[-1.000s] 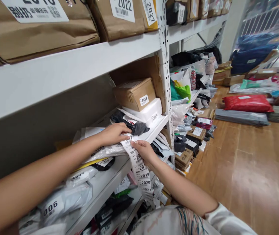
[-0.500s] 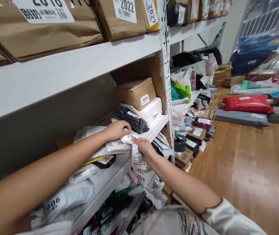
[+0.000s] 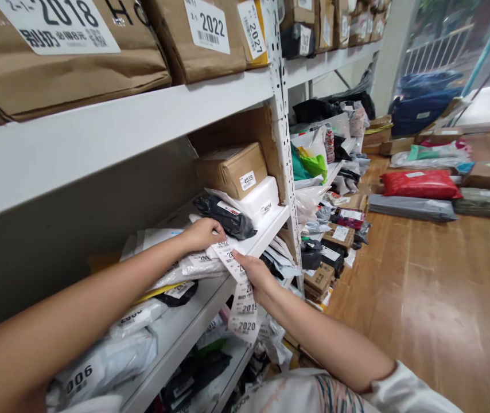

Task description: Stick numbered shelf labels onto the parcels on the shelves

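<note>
My left hand (image 3: 202,234) rests on a white plastic parcel (image 3: 171,261) on the middle shelf (image 3: 210,292), fingers curled over the top end of a strip of numbered labels (image 3: 240,298). My right hand (image 3: 256,275) pinches that same strip a little lower, at the shelf's front edge. The strip hangs down below the shelf and shows the numbers 2019 and 2020. A black bagged parcel (image 3: 225,215) lies just beyond my left hand.
Brown cartons labelled 2018 (image 3: 55,51) and 2022 (image 3: 204,34) stand on the upper shelf. A cardboard box marked 4039 (image 3: 232,169) sits on a white box (image 3: 257,198). Parcels lie heaped along the shelving base and on the wooden floor (image 3: 421,275), among them a red bag (image 3: 419,184).
My right hand has slid up the label strip toward the shelf edge, so less strip hangs below it. My left hand has stayed on the white parcel. The view shifted slightly.
</note>
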Action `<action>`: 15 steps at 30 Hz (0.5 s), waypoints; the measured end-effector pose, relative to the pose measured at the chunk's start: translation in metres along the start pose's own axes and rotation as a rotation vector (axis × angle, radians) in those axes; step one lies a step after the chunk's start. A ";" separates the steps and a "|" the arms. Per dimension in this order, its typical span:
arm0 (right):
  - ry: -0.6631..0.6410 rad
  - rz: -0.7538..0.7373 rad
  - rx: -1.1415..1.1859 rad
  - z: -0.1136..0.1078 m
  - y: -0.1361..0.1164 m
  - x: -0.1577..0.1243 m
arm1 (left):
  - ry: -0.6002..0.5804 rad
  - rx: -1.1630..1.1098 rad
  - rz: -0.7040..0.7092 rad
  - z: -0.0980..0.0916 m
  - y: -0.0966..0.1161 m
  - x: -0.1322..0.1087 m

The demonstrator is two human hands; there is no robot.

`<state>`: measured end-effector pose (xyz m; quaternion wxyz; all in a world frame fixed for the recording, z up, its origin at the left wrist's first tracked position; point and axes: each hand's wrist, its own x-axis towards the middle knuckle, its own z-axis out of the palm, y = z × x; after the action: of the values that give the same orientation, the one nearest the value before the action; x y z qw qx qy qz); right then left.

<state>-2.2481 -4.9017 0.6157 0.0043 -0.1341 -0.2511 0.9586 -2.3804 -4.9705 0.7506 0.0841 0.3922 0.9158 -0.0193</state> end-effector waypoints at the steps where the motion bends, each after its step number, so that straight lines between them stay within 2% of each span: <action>1: -0.027 0.016 -0.004 -0.005 0.004 -0.004 | 0.003 0.000 0.006 0.001 -0.001 0.000; 4: -0.089 0.004 -0.072 -0.026 0.015 -0.019 | 0.023 0.015 0.009 0.004 -0.001 -0.005; 5: -0.102 -0.013 -0.095 -0.035 0.017 -0.022 | 0.068 0.033 0.007 0.004 0.000 -0.007; 7: -0.142 -0.069 -0.133 -0.051 0.017 -0.026 | 0.246 0.113 0.036 0.003 0.005 -0.012; 9: -0.194 -0.154 -0.186 -0.063 0.012 -0.028 | 0.407 0.220 0.172 0.000 0.015 -0.015; 10: -0.223 -0.197 -0.216 -0.066 0.007 -0.028 | 0.423 0.262 0.276 -0.003 0.019 -0.015; 12: -0.303 -0.246 -0.269 -0.068 -0.006 -0.028 | 0.339 0.298 0.463 -0.009 0.026 -0.011; 15: -0.377 -0.294 -0.322 -0.063 -0.027 -0.030 | 0.191 0.270 0.573 -0.019 0.025 -0.004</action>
<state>-2.2044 -4.8504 0.5840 0.0751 0.0855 -0.4134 0.9034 -2.3622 -4.9537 0.7705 -0.0528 0.6413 0.7613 -0.0791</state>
